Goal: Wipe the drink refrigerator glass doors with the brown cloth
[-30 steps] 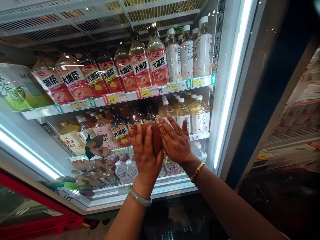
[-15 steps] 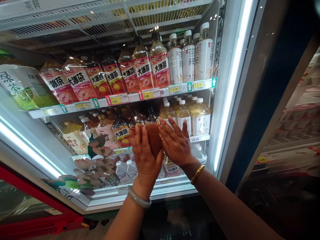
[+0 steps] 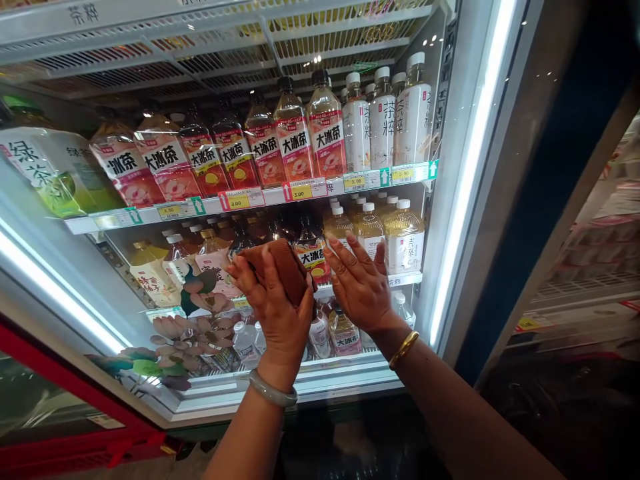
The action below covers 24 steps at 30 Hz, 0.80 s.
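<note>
Holding brown cloth [image 3: 291, 272] — left hand [image 3: 281, 325], shifted leftward | right hand [image 3: 364, 288] — flat, now apart from it

Upright bottles [image 3: 326, 143] along a white shelf [image 3: 274, 195]

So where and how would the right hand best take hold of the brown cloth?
Probably by the upper right edge of the brown cloth, coming from the right and pinching it between thumb and fingers. The left hand covers its lower left part, while that edge shows uncovered above the thumb and faces the right hand.
</note>
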Each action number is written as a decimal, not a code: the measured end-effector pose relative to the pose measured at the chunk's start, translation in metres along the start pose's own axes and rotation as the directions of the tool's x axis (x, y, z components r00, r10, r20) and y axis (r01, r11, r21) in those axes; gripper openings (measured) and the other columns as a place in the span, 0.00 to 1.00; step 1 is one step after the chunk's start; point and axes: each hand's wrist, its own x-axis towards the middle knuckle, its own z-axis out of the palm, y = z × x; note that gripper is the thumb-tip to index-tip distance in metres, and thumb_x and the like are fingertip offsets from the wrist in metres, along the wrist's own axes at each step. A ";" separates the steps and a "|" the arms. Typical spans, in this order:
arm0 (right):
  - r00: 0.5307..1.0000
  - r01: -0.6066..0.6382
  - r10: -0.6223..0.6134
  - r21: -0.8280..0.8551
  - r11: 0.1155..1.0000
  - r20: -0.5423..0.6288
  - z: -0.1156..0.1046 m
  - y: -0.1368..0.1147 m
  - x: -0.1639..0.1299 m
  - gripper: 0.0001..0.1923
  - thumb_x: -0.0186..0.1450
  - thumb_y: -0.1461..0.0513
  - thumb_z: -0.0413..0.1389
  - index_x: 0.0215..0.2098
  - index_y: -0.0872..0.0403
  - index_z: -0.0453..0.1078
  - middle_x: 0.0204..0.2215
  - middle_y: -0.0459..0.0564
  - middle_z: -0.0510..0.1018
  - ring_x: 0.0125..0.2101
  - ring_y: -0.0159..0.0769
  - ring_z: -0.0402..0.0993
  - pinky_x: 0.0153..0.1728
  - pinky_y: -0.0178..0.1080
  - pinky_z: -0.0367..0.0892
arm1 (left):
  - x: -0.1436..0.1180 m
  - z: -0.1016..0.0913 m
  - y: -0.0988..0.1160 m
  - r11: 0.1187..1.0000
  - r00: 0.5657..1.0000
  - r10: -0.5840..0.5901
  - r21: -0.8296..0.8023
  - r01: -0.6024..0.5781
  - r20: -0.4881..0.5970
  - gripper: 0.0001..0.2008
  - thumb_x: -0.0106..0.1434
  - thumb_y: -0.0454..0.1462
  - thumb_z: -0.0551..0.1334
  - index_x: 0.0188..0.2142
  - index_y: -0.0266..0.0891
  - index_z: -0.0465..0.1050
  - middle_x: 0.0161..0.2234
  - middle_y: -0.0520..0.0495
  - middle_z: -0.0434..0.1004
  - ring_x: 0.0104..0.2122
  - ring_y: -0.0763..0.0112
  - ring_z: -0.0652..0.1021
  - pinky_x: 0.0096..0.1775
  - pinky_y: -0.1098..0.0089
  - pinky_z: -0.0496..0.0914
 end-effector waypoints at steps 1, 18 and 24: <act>1.000 -0.011 0.011 0.005 1.000 -0.006 -0.001 0.002 0.000 0.27 0.75 0.62 0.50 0.72 0.50 0.60 0.69 0.45 0.68 0.76 0.33 0.45 0.77 0.50 0.23 | -0.001 0.002 0.002 1.000 1.000 -0.003 0.002 0.003 0.016 0.52 0.63 0.41 0.72 0.77 0.48 0.42 0.78 0.35 0.31 0.76 0.42 0.39 0.72 0.38 0.43; 0.999 -0.034 0.034 -0.002 0.999 0.012 -0.001 0.008 -0.002 0.28 0.75 0.62 0.52 0.72 0.48 0.59 0.70 0.44 0.66 0.76 0.35 0.45 0.78 0.49 0.29 | 0.002 0.002 0.026 0.988 0.990 0.050 -0.151 -0.029 0.133 0.50 0.60 0.26 0.67 0.76 0.51 0.47 0.78 0.43 0.37 0.76 0.46 0.45 0.74 0.42 0.47; 0.999 -0.017 0.018 0.027 0.999 -0.029 0.001 0.010 -0.003 0.29 0.73 0.65 0.51 0.71 0.52 0.60 0.68 0.46 0.70 0.76 0.33 0.46 0.78 0.47 0.32 | -0.008 0.009 0.039 0.972 0.974 0.172 -0.187 -0.144 0.144 0.47 0.64 0.27 0.64 0.76 0.49 0.46 0.78 0.40 0.40 0.76 0.47 0.48 0.73 0.43 0.52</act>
